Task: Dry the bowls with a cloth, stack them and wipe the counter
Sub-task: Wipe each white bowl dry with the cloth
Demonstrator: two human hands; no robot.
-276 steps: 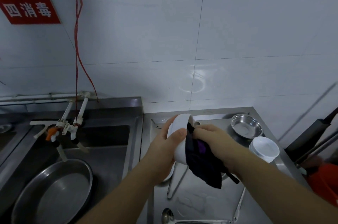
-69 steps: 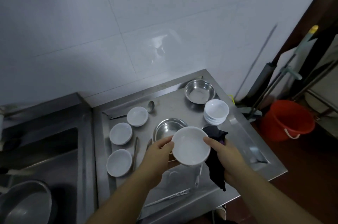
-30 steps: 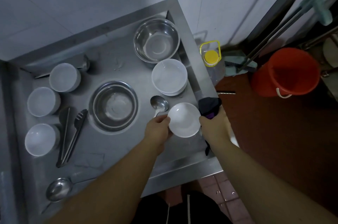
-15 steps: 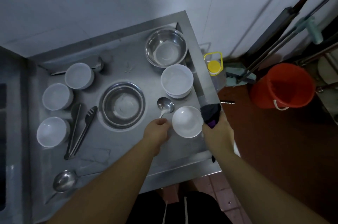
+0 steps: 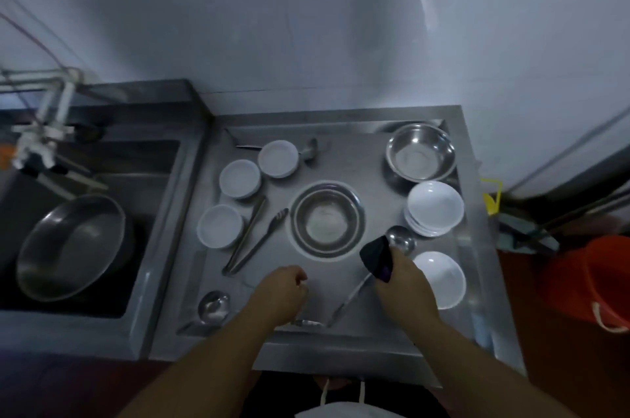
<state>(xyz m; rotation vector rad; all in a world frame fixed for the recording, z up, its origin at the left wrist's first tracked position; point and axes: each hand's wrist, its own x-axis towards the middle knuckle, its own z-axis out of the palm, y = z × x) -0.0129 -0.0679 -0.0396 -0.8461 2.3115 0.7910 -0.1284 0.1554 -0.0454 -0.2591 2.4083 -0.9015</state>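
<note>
Holding the cloth (image 5: 376, 258) in curled right fingers (image 5: 397, 255), left hand (image 5: 281, 291) loosely curled, empty; a stack (image 5: 434, 209) exists, three bowls (image 5: 239, 177) look undried, tabletop (image 5: 341, 284) unwiped.

Loose white bowls (image 5: 439, 279) – four; steel bowls (image 5: 421, 151) – three; ladles (image 5: 400, 241) – three; tongs (image 5: 254, 240) – one.
</note>
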